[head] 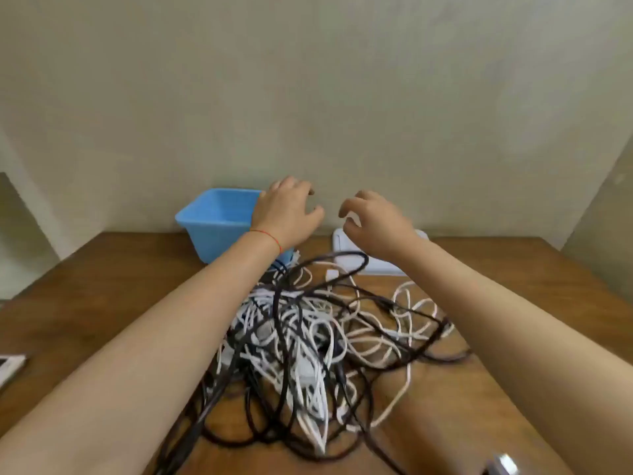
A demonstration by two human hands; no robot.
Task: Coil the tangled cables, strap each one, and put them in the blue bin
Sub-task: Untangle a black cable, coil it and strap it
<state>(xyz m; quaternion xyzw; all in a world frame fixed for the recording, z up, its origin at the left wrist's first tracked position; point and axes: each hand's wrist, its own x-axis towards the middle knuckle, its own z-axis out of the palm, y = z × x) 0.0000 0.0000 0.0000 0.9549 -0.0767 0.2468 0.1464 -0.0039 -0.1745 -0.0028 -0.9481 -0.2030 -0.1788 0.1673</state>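
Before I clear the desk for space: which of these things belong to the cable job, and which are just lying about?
Job: tangled cables; blue bin.
Lying about: white flat box behind the pile; white-edged item at the table's left edge; small shiny object at the near edge.

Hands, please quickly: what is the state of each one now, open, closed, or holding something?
Left hand: open, fingers loosely curled, holding nothing, raised above the cables.
Right hand: open, fingers loosely curled, holding nothing.

blue bin (212, 217) — part hidden, cables (301, 337) blurred
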